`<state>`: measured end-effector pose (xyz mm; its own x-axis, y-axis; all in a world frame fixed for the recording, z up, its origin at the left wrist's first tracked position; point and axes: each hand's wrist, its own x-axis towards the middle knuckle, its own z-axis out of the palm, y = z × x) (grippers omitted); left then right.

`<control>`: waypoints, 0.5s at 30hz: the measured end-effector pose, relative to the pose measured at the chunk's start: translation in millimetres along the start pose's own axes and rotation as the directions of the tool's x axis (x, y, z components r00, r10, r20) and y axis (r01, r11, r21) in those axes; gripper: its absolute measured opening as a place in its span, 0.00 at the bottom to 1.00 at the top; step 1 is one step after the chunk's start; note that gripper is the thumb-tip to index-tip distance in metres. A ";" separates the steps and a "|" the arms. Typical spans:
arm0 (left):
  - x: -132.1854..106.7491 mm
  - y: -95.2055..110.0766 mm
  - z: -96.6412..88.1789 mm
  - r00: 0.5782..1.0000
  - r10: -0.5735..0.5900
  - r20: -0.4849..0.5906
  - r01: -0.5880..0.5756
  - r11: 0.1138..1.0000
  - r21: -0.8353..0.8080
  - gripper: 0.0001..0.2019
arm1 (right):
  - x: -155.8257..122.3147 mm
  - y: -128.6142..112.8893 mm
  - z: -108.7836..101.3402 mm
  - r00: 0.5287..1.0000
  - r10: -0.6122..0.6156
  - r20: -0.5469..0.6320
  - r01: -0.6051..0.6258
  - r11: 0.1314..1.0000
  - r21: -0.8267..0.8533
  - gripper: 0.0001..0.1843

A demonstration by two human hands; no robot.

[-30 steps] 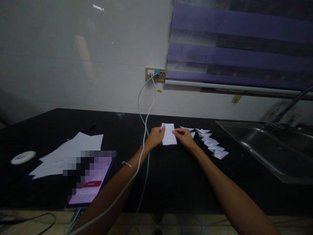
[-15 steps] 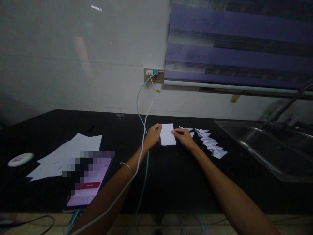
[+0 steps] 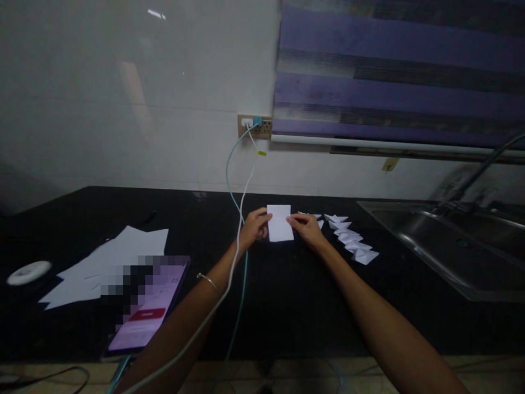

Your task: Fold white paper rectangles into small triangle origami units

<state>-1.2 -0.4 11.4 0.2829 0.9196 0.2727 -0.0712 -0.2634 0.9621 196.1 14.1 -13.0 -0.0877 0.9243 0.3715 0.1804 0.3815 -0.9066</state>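
Observation:
A small white rectangle of paper [image 3: 280, 224] is held up between my two hands over the black counter. My left hand [image 3: 256, 225] pinches its left edge, thumb on the near face. On the opposite edge, my right hand [image 3: 305, 227] grips the paper between thumb and fingers. Just right of that hand runs a row of folded white paper boats [image 3: 348, 236], overlapping one another. A further folded paper piece [image 3: 320, 224] shows partly behind my right hand.
Loose white sheets [image 3: 123, 249] lie at the left, with a lit phone [image 3: 143, 323] partly over them and a white round object [image 3: 29, 273] beside. White and teal cables [image 3: 241, 284] hang from the wall socket [image 3: 264, 129] across my left arm. A steel sink [image 3: 414, 246] is at right.
My left hand has shifted its hold, its thumb now lower on the paper's left edge and its fingers more spread. My right hand keeps its grip. The view has turned slightly.

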 end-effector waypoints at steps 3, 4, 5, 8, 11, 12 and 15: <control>-0.8 2.9 -2.3 0.998 0.005 0.068 -0.003 1.000 -0.026 0.14 | 0.1 -1.4 -0.4 0.999 -0.003 -0.039 0.003 1.000 -0.014 0.19; -0.8 3.3 -2.7 0.997 0.001 0.073 0.002 0.999 -0.033 0.14 | 0.3 -1.1 -0.6 0.999 -0.007 -0.054 0.006 1.000 -0.021 0.19; -0.6 3.3 -2.9 0.997 -0.005 0.071 0.008 0.999 -0.038 0.14 | 0.7 -0.6 -0.6 0.998 -0.010 -0.066 0.009 1.000 -0.023 0.19; 0.4 2.1 -3.2 0.999 -0.033 0.035 0.035 0.998 -0.044 0.14 | 1.6 1.5 -0.1 0.997 -0.002 -0.080 0.003 1.000 0.008 0.20; 0.0 1.4 -3.7 0.998 -0.056 -0.029 0.055 0.998 -0.034 0.13 | 1.6 1.8 1.9 0.999 0.027 -0.025 -0.025 0.994 0.107 0.19; -0.6 1.5 -4.1 0.997 -0.060 -0.040 0.059 0.998 -0.025 0.13 | 1.3 1.4 2.7 0.999 0.033 0.006 -0.034 0.989 0.147 0.20; -1.6 2.3 -6.6 0.997 -0.060 -0.052 0.058 0.998 -0.038 0.15 | 0.6 -0.2 4.8 0.998 0.028 0.050 -0.038 0.975 0.219 0.19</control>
<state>-8.1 -0.5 13.2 0.2365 0.9476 0.2149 -0.0910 -0.1986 0.9758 191.3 14.4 -13.6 -0.1313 0.9327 0.3358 -0.0354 0.3341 -0.9419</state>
